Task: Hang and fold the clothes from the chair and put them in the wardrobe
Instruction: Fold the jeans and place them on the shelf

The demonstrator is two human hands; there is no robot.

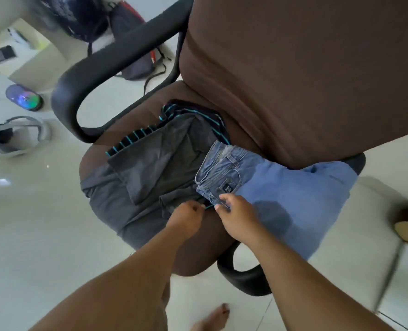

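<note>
Head view: I see both forearms reaching down and forward over the front of the brown chair (293, 68) seat. Left hand (186, 217) has fingers curled, pinching a thin dark edge with a teal line at the pile's front. Right hand (236, 217) is just beside it, fingers curled on the blue jeans (281, 187) at the waistband's near corner; exact grip is hard to tell. Jeans lie on the seat's right side, draping off over the armrest. Grey garment (150, 173) is spread across the seat middle, rumpled, on top of a black teal-striped garment (136, 137) showing behind it. Bare foot (212, 318) on the tiled floor (42, 223) below.
</note>
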